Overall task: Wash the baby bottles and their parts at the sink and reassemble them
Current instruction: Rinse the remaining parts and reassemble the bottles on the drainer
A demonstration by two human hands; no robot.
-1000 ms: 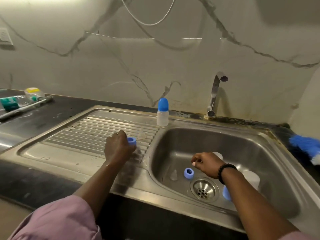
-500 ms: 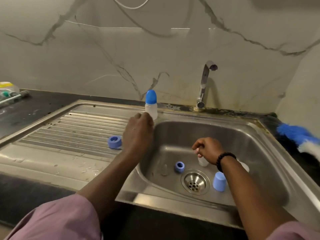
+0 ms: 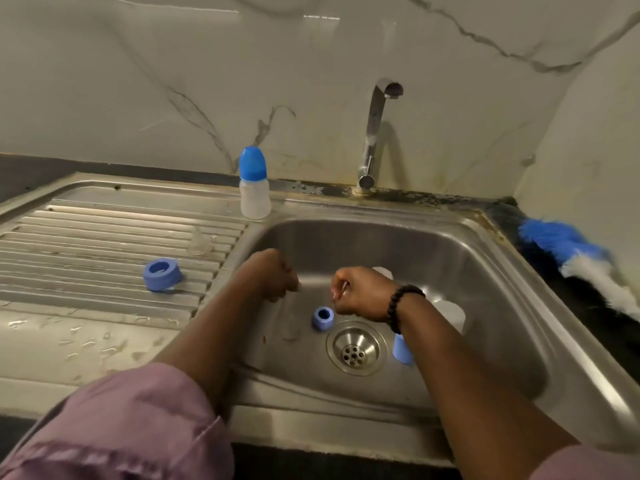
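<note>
One baby bottle (image 3: 255, 194) stands assembled with its blue cap on, upright on the sink rim just left of the tap (image 3: 372, 133), so by the look of it one bottle is finished. The rest is still in pieces. Left of the basin (image 3: 485, 271), on the ribbed draining board (image 3: 86, 237), a blue collar ring (image 3: 162, 274) lies on its side and a clear teat (image 3: 199, 242) stands a little behind it. Inside the basin a second blue ring (image 3: 323, 318) sits just left of the drain strainer (image 3: 356, 348), a blue cap (image 3: 403, 348) lies just right of the drain, and a pale bottle body (image 3: 450, 311) shows behind the right forearm. Both hands hang over the basin with fingers curled: the left hand (image 3: 273, 275) seems to pinch something small and pale, the right hand (image 3: 360, 292) is clenched, but what either holds I cannot tell. No water runs from the tap. I judge the job well short of done, with several parts left to rinse and join.
</note>
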